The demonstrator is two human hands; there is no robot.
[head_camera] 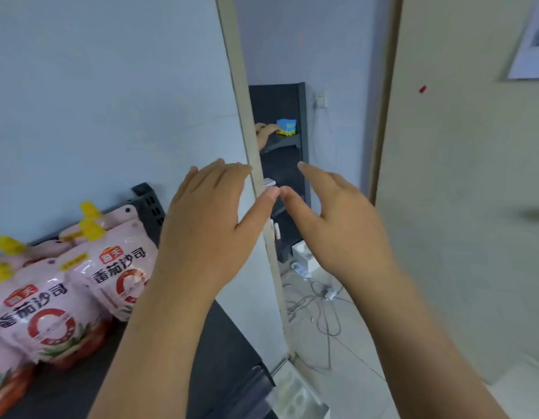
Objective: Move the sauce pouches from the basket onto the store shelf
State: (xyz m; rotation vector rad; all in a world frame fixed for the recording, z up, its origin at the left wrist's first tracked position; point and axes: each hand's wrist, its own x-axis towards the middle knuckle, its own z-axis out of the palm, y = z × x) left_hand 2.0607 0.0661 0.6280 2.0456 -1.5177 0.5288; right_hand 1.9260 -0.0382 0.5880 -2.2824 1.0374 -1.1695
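Note:
Several pink sauce pouches (62, 300) with yellow caps stand in rows on a dark shelf (220, 343) at the lower left. My left hand (210, 225) hovers above the shelf's right end, fingers spread, holding nothing. My right hand (337, 225) is beside it, also spread and empty; the two thumb tips almost touch. No basket is in view.
A pale wall edge (256, 176) runs down the middle. Behind it stands another dark shelf unit (289, 164) where another person's hand (266, 130) reaches a blue-yellow pack (287, 127). Cables and a power strip (310, 285) lie on the floor. A beige door (461, 176) is at right.

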